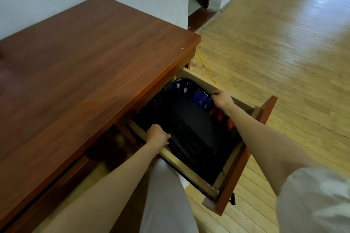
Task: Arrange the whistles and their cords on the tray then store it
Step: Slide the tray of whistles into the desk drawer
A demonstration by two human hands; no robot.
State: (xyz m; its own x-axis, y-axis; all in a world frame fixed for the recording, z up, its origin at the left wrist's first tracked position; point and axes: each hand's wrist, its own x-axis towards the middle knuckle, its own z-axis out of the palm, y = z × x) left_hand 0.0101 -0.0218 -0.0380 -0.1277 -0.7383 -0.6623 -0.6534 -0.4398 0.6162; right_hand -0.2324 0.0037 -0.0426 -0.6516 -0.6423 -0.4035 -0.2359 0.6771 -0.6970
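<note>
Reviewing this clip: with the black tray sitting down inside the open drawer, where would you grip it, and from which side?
Grip the black tray by its two opposite rims, from above, as the left hand and right hand do now. It lies flat and low in the drawer, whose walls block a sideways approach. Whistles line the right rim, so place fingers between them.

Black tray (pixel 181 119) (whistles (pixel 203 100) along one edge) lies in open drawer (pixel 234 174).

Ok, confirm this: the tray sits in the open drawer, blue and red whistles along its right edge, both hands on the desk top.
Wrong on the hands. The head view shows the left hand and right hand on the tray, inside the drawer.
</note>
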